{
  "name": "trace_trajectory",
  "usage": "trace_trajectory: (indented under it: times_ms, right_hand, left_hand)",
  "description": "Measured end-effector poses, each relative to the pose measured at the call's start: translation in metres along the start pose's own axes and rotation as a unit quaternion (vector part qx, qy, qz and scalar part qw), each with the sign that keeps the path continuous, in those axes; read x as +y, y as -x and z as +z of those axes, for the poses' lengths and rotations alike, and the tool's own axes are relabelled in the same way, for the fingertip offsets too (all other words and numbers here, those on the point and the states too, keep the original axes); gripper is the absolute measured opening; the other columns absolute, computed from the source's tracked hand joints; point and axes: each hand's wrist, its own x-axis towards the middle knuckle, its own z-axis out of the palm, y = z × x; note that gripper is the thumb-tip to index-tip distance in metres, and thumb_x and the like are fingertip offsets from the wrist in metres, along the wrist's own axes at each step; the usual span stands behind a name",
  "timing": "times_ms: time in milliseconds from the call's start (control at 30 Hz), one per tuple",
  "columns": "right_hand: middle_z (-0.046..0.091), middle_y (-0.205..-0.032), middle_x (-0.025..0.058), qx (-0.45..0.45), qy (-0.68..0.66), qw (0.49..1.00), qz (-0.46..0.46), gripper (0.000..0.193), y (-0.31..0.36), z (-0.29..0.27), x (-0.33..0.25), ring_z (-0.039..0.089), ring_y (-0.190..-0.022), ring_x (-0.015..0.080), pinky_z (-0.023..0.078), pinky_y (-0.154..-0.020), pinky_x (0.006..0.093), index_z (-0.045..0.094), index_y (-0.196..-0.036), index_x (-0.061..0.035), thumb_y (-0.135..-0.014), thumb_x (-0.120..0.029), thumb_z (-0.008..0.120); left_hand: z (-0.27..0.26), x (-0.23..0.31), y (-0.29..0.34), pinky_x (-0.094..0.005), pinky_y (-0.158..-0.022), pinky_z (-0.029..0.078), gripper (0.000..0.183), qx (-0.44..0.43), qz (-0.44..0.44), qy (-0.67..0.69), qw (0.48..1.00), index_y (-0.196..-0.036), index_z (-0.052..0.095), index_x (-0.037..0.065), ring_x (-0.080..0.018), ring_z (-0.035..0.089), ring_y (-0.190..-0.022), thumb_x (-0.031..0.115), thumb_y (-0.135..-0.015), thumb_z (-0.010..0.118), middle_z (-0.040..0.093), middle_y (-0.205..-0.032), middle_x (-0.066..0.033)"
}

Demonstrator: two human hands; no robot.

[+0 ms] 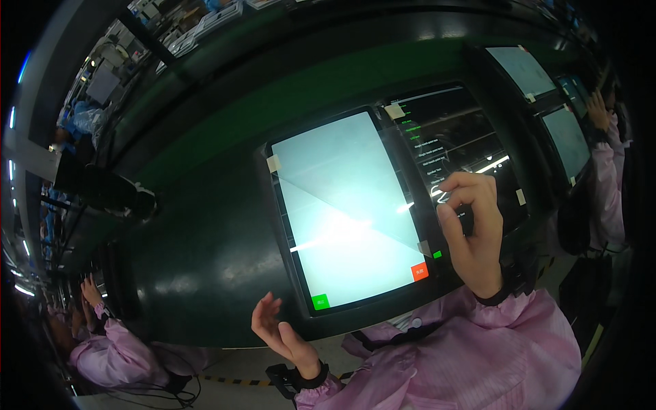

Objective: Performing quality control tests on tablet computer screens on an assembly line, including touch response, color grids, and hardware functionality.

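Observation:
In front of me lies a large tablet (pixel 342 198) with a bright white screen, a green square at its lower left corner and a red one at its lower right. Beside it on the right is a second tablet (pixel 471 130) with a dark screen and lines of small text. My right hand (pixel 476 229) hovers over the dark tablet, fingers bent and thumb apart from the index finger, with nothing visible in it. Near the table's front edge, left of the white screen's lower corner, my left hand (pixel 285 335) is loosely curled, fingers apart and empty.
More tablets (pixel 523 70) lie at the right, where a co-worker's hand (pixel 598 109) reaches in. Another co-worker's hand (pixel 91 290) shows at the far left. The dark green tabletop (pixel 205 239) carries a black cylindrical object (pixel 102 188) on the left.

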Motion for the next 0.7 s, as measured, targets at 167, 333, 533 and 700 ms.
trace_trajectory:
  times_ms: [167,333,533,700]
  right_hand:
    - [0.058,-0.096,0.0114,-0.007,-0.043,0.999,0.023,0.014,0.002,0.001,-0.001,0.051,-0.083,0.0249,0.04,-0.074,0.0328,0.053,-0.083,-0.0033,-0.075,0.003,0.062]
    - [0.057,-0.096,0.0104,-0.123,-0.085,0.989,0.003,0.015,0.008,0.0,-0.016,0.052,-0.083,0.0244,0.041,-0.073,0.033,0.055,-0.085,-0.0035,-0.075,-0.003,0.066]
    - [0.059,-0.099,0.0097,-0.258,-0.145,0.951,-0.087,0.031,0.013,-0.012,-0.015,0.055,-0.088,0.0238,0.043,-0.074,0.0321,0.059,-0.092,-0.0022,-0.072,-0.019,0.076]
    - [0.061,-0.099,0.0133,-0.174,-0.07,0.981,-0.049,0.028,0.008,-0.06,0.015,0.058,-0.085,0.0271,0.045,-0.072,0.0342,0.058,-0.096,-0.0012,-0.072,-0.003,0.07]
  left_hand:
    - [-0.003,0.002,-0.002,-0.0359,-0.093,0.036,0.041,0.019,-0.01,-0.004,1.0,-0.126,0.041,-0.001,-0.0224,0.05,-0.105,0.019,-0.09,0.042,0.053,-0.12,-0.016]
    - [-0.009,0.014,-0.002,-0.0379,-0.091,0.039,0.034,0.007,0.05,-0.05,0.997,-0.118,0.043,-0.001,-0.0244,0.051,-0.105,0.014,-0.087,0.044,0.055,-0.115,-0.0171]
    - [-0.013,0.024,-0.013,-0.0392,-0.087,0.039,0.028,-0.061,0.271,-0.09,0.956,-0.111,0.042,0.002,-0.0252,0.051,-0.097,0.013,-0.085,0.047,0.057,-0.11,-0.0177]
    - [-0.01,0.039,-0.01,-0.0375,-0.085,0.034,0.03,-0.173,0.287,-0.325,0.884,-0.096,0.067,0.004,-0.0249,0.046,-0.094,0.018,-0.076,0.051,0.061,-0.092,-0.0105]
